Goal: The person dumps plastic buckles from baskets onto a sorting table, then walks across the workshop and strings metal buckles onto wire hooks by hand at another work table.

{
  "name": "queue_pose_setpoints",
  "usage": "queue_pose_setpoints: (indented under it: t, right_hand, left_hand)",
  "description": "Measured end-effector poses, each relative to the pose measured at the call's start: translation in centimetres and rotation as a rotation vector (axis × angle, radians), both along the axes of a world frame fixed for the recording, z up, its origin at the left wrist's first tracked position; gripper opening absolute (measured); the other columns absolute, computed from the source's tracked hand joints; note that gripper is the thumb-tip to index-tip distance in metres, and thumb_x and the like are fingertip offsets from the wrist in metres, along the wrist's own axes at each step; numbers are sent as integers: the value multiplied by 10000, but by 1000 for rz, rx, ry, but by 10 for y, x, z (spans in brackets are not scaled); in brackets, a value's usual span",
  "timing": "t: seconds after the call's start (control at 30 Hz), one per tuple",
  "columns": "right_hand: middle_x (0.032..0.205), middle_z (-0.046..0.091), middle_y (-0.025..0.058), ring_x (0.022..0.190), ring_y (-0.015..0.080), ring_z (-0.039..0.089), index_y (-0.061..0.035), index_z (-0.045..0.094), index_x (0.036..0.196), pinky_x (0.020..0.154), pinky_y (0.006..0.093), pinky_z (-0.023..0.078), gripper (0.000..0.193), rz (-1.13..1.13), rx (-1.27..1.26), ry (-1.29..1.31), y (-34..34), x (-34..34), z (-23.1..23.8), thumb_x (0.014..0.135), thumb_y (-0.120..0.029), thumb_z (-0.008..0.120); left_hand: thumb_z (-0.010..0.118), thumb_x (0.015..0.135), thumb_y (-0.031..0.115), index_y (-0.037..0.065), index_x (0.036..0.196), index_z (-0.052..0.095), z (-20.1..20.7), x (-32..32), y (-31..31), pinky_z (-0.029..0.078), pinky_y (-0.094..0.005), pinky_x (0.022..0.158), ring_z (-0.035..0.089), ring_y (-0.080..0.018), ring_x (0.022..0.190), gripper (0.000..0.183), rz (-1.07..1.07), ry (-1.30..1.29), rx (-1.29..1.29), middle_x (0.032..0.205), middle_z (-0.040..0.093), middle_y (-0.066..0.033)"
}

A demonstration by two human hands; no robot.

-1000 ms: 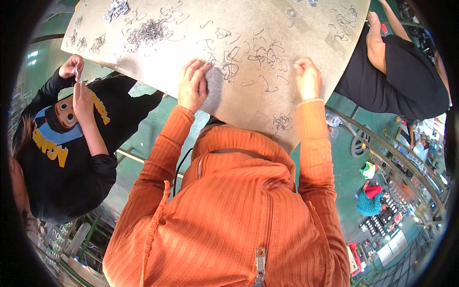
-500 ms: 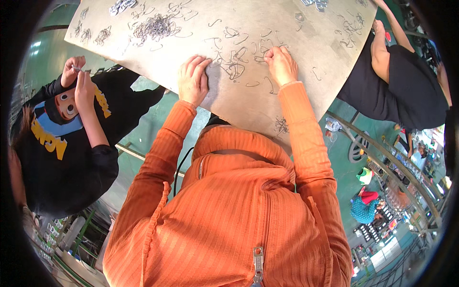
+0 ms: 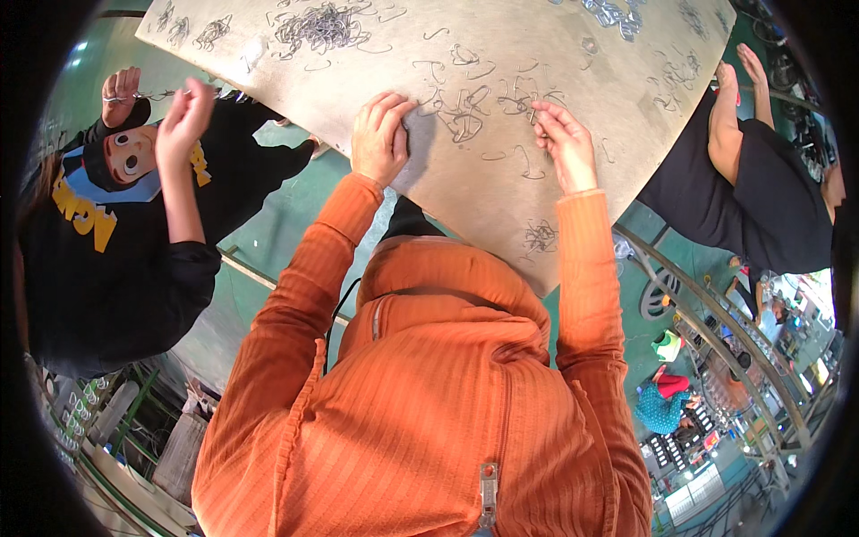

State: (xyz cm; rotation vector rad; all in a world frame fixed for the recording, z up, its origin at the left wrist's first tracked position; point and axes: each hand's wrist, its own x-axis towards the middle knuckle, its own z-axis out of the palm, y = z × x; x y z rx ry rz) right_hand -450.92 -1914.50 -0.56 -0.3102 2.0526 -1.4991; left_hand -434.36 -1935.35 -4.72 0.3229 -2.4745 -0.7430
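At the near left edge of the table [image 3: 474,199], my left hand [image 3: 380,139] rests with its fingers curled together. Whatever may be inside it is hidden. My right hand [image 3: 567,148] is just above the tabletop, thumb and forefinger pinching a thin metal wire hook [image 3: 534,115]. Between and beyond my hands lies a loose tangle of bent wire hooks [image 3: 461,115]. A smaller group of hooks [image 3: 517,97] sits beside my right fingertips. Single hooks lie nearer to me, one [image 3: 530,163] just left of my right wrist.
A dense heap of hooks [image 3: 320,29] lies at the far left, and shiny metal pieces [image 3: 616,15] at the far right. A small pile of hooks [image 3: 540,236] is near the front corner. A co-worker in black [image 3: 116,295] is on the left, another [image 3: 743,170] on the right.
My right hand has lifted from the hooks and turned, and a hook now shows between its fingertips. My left hand stays on the table edge. The left co-worker's hands have moved apart.
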Motion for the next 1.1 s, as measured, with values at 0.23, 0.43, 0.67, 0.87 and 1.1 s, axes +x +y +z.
queue_pose_setpoints:
  t: [0.23, 0.43, 0.67, 0.87, 1.1]
  right_hand:
    - [741, 564, 27, 672, 139, 531, -31, 566, 814, 595, 253, 433, 92, 231, 35, 46, -48, -1, -26, 757, -97, 593]
    - [766, 553, 57, 731, 209, 540, -62, 574, 845, 637, 321, 441, 109, 558, 420, 573, -81, 3, -12, 743, -92, 602]
    - [867, 573, 123, 806, 275, 564, -22, 565, 813, 694, 355, 439, 82, 769, 560, 903, -77, 5, -9, 758, -83, 558]
    - [866, 552, 62, 757, 144, 533, -54, 534, 893, 590, 248, 401, 84, 226, -346, -546, -38, -1, 2, 813, -78, 526]
    - [719, 495, -14, 658, 91, 490, -45, 544, 971, 535, 212, 367, 197, 279, -284, -546, -51, -2, -2, 797, -134, 576]
  left_hand:
    - [511, 648, -10, 91, 990, 548, 1, 11, 0, 363, -382, 865, 470, -274, 1039, 358, -46, -18, 3, 1037, 526, -70]
    - [496, 650, -17, 60, 961, 560, 2, 27, -3, 383, -382, 844, 486, -284, 1015, 326, -25, -9, -3, 1011, 545, -94]
    - [526, 605, -21, 105, 993, 537, 2, 28, -3, 364, -379, 843, 466, -252, 1042, 407, -45, -50, 15, 1030, 524, -61]
    - [518, 612, -21, 109, 991, 541, 3, 28, -4, 361, -375, 841, 467, -247, 1041, 401, -58, -54, 1, 1031, 524, -57]
    - [487, 652, -12, 95, 981, 560, 10, 37, -4, 365, -366, 829, 482, -260, 1022, 354, -77, -67, -17, 1022, 543, -64]
